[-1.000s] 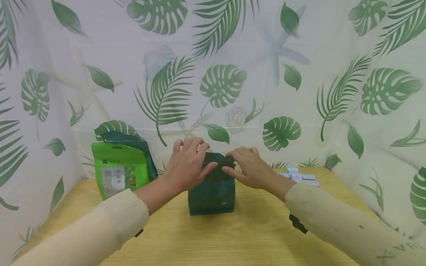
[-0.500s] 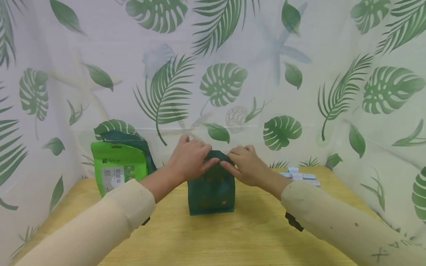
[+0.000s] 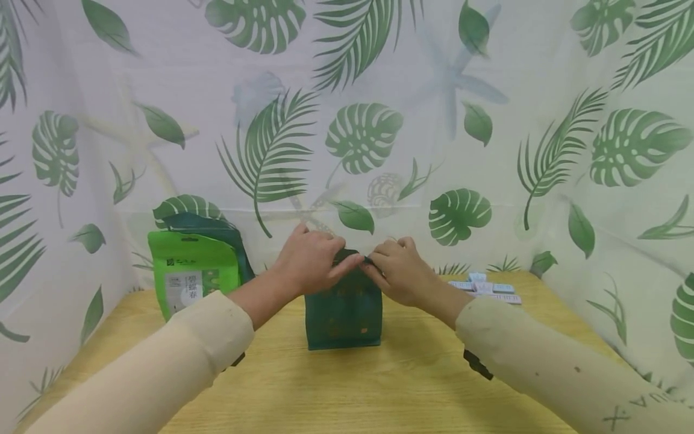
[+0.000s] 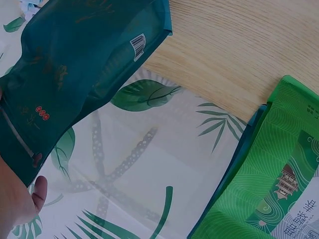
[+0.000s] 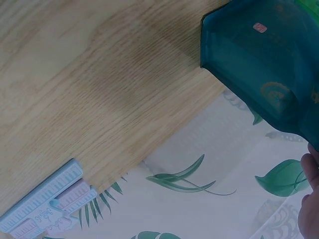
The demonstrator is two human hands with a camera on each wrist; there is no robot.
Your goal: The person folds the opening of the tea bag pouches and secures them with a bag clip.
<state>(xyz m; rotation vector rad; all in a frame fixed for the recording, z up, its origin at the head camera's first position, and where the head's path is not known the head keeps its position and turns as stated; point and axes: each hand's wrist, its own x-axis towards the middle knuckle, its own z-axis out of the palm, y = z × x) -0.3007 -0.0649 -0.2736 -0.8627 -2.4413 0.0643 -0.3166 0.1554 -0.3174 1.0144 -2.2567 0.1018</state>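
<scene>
A dark teal stand-up pouch stands upright on the table in the middle of the head view. My left hand pinches its top edge from the left, thumb across the near face and fingers behind. From the right, my right hand pinches the same edge, its fingers curled, both thumbs nearly meeting. The left wrist view shows the pouch's side with a barcode and red print, my left hand at its top. In the right wrist view my right hand is cut off by the frame's edge.
To the left stands a bright green pouch with a grey label, a teal pouch behind it. Pale blue and pink pieces with ruled marks lie at the back right. A leaf-print cloth hangs behind the wooden table.
My raised, spread fingers have come down and curled onto the pouch's top edge. The thumbs have moved closer together. The pouch stays in place.
</scene>
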